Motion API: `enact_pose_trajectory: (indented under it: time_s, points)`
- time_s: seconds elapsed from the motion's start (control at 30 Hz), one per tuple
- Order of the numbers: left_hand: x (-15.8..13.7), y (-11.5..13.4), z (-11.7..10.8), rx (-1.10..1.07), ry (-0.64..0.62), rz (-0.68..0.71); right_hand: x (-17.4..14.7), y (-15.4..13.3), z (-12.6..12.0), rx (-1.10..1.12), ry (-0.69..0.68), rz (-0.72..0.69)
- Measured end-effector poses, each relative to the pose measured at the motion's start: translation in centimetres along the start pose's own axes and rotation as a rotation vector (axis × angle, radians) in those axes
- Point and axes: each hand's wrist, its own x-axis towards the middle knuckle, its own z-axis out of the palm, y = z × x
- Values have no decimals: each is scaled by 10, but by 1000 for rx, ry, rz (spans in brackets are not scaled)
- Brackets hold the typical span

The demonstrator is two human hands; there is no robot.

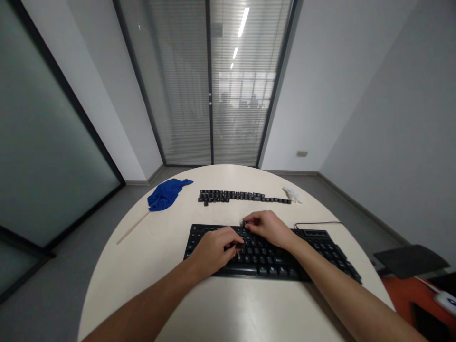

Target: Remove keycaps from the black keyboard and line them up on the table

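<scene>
A black keyboard [249, 270] lies on the round table in front of me, with many keys still on it and bare key sockets in its upper left part. My left hand [217, 247] rests over its left half, thumb and fingers pinched round a small dark thing with a thin pale tip, too small to name. At the keyboard's back edge, my right hand [267, 225] pinches a small dark keycap [243, 223] between thumb and fingertips. Beyond the hands, loose black keycaps [245, 195] are set out in rows on the table.
On the pale round table [235, 308] lie a blue cloth [167, 194] with a thin wooden stick [133, 228], and a crumpled white tissue [292, 194]. The keyboard cable [317, 223] runs off right. A dark chair back [411, 261] stands beside the table.
</scene>
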Motion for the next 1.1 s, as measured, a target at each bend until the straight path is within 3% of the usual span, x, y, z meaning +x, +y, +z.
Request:
enact_pose_trajectory:
  time_s: [0.23,0.43,1.1]
  points:
    - [-1,-4,2,2,6,12,43,5,11,-297,34,28]
    - [-1,-6,4,3,24,34,68,6,12,-382,79,93]
    - [-1,-5,2,16,20,36,91,2,31,-429,150,141]
